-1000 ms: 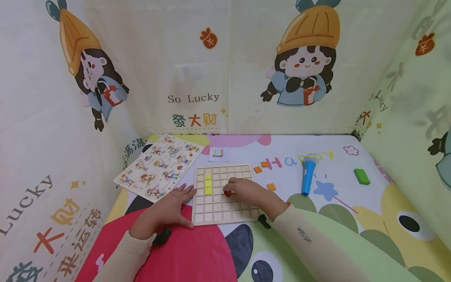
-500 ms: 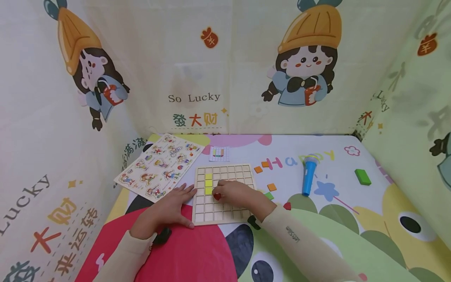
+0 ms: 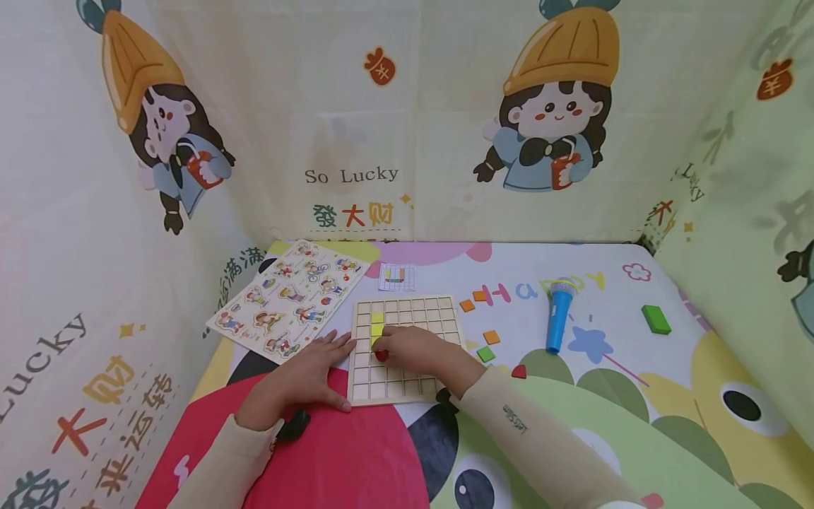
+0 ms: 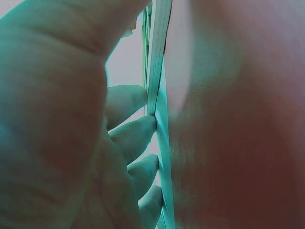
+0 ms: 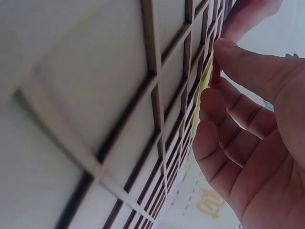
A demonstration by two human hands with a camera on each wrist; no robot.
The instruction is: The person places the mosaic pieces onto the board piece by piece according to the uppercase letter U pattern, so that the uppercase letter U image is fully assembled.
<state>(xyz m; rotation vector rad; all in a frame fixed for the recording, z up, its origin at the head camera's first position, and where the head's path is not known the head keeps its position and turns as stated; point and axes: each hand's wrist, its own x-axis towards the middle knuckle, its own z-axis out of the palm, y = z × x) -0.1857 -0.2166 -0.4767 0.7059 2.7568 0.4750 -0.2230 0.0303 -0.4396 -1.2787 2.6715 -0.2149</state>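
My right hand (image 3: 413, 352) pinches a small red piece (image 3: 381, 355) between thumb and fingertips, low over the wooden grid board (image 3: 403, 389). In the right wrist view the red piece (image 5: 216, 72) shows edge-on, partly covered by the fingers. Yellow tiles (image 3: 378, 318) fill a short upright run of squares near the board's left side, and the fingertips are at the lower end of that run. My left hand (image 3: 311, 375) lies spread along the board's left edge, fingertips touching the rim (image 4: 159, 62) and thumb near the bottom corner.
Right of the board lie orange tiles (image 3: 491, 337), a green tile (image 3: 486, 354) and another red piece (image 3: 518, 371). Farther right are a blue toy microphone (image 3: 558, 318) and a green block (image 3: 656, 319). A small pattern card (image 3: 397, 277) sits behind the board; a picture board (image 3: 261, 322) lies left.
My right hand has moved left across the board with the red piece, from the middle to just below the yellow tiles. My left hand has stayed at the board's edge.
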